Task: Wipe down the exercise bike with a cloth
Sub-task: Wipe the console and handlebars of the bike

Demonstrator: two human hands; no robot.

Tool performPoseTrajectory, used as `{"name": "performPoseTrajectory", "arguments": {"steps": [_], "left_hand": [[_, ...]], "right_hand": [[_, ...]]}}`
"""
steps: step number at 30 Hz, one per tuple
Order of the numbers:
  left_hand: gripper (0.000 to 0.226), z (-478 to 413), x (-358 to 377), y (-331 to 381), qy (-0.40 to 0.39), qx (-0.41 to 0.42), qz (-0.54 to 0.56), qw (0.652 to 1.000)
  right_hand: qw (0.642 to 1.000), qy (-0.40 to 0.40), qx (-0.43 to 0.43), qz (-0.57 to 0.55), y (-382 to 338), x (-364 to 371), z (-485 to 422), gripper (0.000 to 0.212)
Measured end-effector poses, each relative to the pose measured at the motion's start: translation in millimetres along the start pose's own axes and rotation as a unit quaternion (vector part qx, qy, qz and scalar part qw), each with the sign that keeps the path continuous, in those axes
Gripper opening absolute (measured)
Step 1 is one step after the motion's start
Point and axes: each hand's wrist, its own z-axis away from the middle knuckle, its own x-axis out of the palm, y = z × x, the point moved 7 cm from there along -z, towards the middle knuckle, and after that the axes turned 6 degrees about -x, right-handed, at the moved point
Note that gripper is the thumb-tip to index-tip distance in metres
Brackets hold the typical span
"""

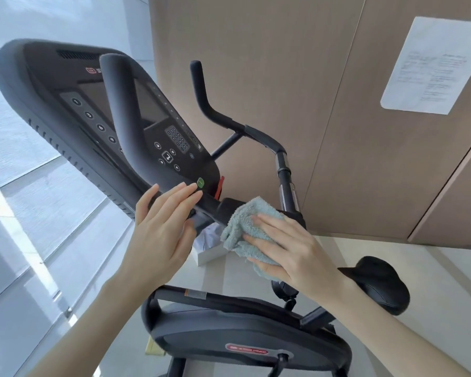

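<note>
Presses cloth (239,216) under flat right fingers (268,222) onto bike (242,336) stem | braces console (38,85) with straight, empty left fingers (181,194) against wobble

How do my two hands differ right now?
The left hand is bare, fingers flat on the lower edge of the console; the right hand presses a blue cloth against the bike frame. The left hand's fingertips end by the green button; the right hand's end on the cloth. Both have straight fingers.
</note>
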Motion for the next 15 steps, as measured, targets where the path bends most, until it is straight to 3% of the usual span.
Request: {"name": "performPoseTrajectory", "arguments": {"steps": [8, 13, 15], "left_hand": [[0.042, 7, 8, 31, 0.036, -0.046, -0.063, 0.996], [0.044, 14, 12, 35, 0.024, -0.083, -0.105, 0.991], [0.045, 15, 15, 34, 0.007, -0.092, -0.117, 0.989]], "right_hand": [[0.998, 0.03, -0.036, -0.043, 22, -19, 56, 0.027], [0.967, 0.162, 0.054, -0.187, 57, -53, 40, 0.035], [0.964, 0.161, 0.06, -0.202, 57, -53, 10, 0.035]]}}
